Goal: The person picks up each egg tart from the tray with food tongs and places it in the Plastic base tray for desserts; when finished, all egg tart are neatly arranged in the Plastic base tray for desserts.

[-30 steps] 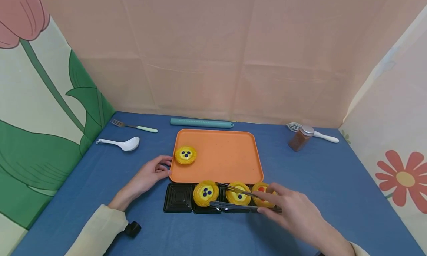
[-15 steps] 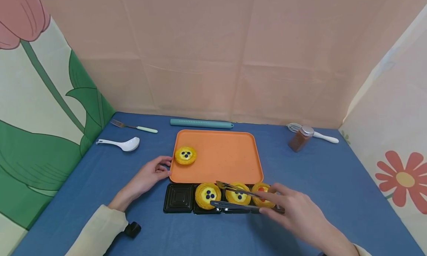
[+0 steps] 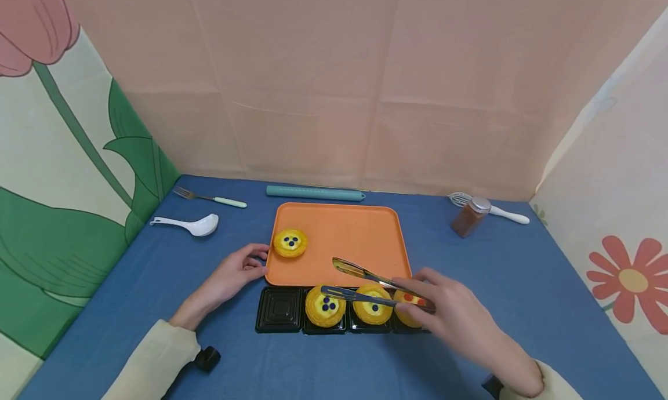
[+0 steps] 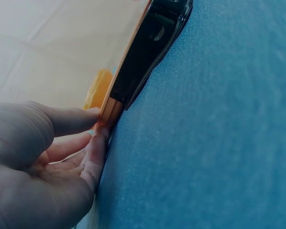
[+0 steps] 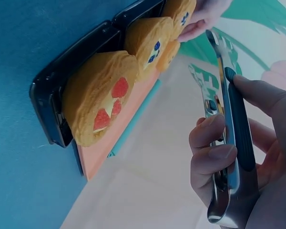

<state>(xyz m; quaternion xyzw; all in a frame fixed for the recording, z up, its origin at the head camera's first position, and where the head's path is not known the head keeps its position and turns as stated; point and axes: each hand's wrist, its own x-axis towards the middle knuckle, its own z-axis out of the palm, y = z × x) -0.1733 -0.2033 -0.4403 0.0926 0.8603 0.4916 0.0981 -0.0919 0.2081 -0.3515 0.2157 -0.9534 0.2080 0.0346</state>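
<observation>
Now raises empty tongs [image 3: 360, 296], gripped in right hand [image 3: 451, 313], above black tray [image 3: 279, 310], leaving 3 tarts [image 3: 374, 314] inside. Pinches orange tray [image 3: 349, 237] behind it with left hand [image 3: 237, 276].

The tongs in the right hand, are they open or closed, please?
Open: the tongs have their tips apart, and the head and right wrist views show nothing pinched between them.

On the blue surface [image 3: 522, 284], a fork [image 3: 221, 201] with a pale green handle lies at the far left just beyond a white spoon [image 3: 202, 226], and a teal rod [image 3: 315, 193] runs along the back edge. At the far right, a silver-lidded jar of brown contents [image 3: 467, 220] partly hides a white-handled whisk [image 3: 508, 215]. Behind rises a plain pinkish-tan backdrop [image 3: 334, 98], between a left panel [image 3: 36, 139] printed with a tulip and a pale right panel [image 3: 621, 174] bearing a red flower.
</observation>
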